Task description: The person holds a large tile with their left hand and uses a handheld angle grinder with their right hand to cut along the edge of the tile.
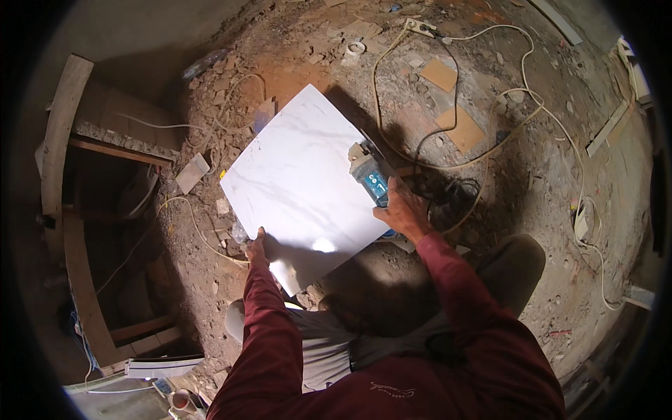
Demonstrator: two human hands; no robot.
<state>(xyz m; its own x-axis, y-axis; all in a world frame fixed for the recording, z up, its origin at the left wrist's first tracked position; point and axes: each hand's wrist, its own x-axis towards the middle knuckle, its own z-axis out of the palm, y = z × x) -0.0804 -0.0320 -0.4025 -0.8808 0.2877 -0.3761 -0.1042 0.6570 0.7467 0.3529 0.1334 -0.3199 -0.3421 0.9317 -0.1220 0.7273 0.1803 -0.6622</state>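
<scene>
A large white tile (pixel 301 168) with faint grey veining lies turned cornerwise in front of me. My left hand (pixel 257 248) grips its near left edge, thumb on top and the other fingers hidden beneath. In my right hand (pixel 406 208) is a teal and grey angle grinder (pixel 371 178), its body wrapped by my fingers. The grinder's head sits over the tile's right edge, and a dark disc shows beside that edge. Whether the disc touches the tile I cannot tell. Bright light glares on the near part of the tile.
Rubble covers the dirt floor. A pale cable (pixel 521 133) loops across the right side from a power strip (pixel 420 28). Two brown tile pieces (pixel 439 74) lie beyond the grinder. A wooden frame (pixel 82 280) borders a dark opening at left; a cup (pixel 180 400) stands at lower left.
</scene>
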